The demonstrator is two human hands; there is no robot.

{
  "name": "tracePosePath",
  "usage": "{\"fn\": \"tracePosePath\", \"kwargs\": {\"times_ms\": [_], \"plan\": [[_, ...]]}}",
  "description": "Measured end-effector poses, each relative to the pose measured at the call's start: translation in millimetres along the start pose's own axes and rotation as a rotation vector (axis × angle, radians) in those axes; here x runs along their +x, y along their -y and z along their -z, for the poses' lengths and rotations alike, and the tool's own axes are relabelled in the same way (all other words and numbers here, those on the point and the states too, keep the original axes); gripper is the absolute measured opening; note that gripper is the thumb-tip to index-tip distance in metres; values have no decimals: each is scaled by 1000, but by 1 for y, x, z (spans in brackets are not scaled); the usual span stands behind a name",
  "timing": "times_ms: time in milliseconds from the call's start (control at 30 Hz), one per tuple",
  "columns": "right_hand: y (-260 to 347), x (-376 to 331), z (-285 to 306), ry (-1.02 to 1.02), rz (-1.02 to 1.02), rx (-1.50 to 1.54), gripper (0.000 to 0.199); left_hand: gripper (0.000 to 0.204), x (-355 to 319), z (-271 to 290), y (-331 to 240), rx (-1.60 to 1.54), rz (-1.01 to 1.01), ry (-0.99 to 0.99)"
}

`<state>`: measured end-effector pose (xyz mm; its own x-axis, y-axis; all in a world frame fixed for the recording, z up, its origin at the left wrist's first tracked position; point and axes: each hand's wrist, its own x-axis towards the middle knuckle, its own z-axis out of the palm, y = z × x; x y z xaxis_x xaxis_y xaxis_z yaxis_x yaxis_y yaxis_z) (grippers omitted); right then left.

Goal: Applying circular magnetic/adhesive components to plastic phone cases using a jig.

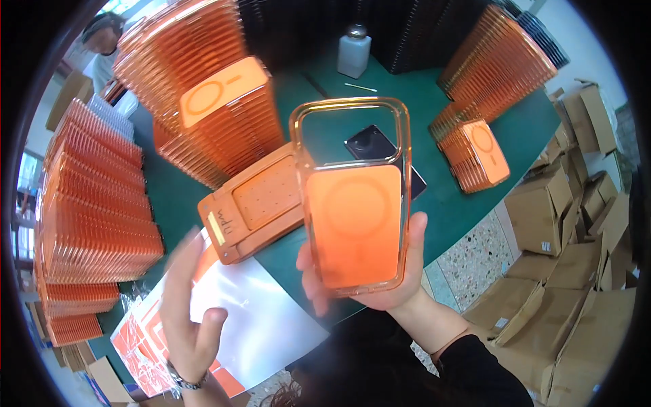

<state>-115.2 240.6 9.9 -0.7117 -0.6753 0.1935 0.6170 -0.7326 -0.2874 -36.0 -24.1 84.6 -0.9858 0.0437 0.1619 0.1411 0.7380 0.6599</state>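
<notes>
My right hand [400, 271] holds up a clear orange phone case [354, 224], gripped by its lower edges. An orange panel with a faint ring fills the lower part of its back, and a clear window frames the top. My left hand [186, 305] is raised over the sticker sheet [251, 319], fingers spread, slightly blurred, holding nothing. That sheet is white with orange pieces on its left part. Behind the held case lies an orange tray-like fixture [261, 203] with a shallow recess. A dark phone-shaped piece [369, 144] lies partly hidden by the case.
Tall stacks of orange cases [102, 197] line the left of the green table [305, 271]. More stand at the back left [230, 102] and right [478, 146]. A white pump bottle [354, 51] and a thin swab [361, 87] are at the back. Cardboard boxes [542, 203] crowd the right floor. Another person [103, 41] is far left.
</notes>
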Motion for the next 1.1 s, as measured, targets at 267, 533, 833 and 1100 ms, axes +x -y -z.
{"fn": "tracePosePath", "kwargs": {"times_ms": [267, 533, 833, 1100], "plan": [[13, -6, -31, -241, -181, -256, 125, 73, -96, -77, 42, 319, 309, 180], [5, -9, -26, -206, -122, -192, 121, 88, -114, -97, 63, 536, 327, 173], [59, -17, -19, -364, 289, -905, 103, 86, -118, -95, 66, 524, 337, 138], [216, -65, 13, -1323, 360, -2409, 89, 78, -115, -94, 70, 566, 407, 63]]}}
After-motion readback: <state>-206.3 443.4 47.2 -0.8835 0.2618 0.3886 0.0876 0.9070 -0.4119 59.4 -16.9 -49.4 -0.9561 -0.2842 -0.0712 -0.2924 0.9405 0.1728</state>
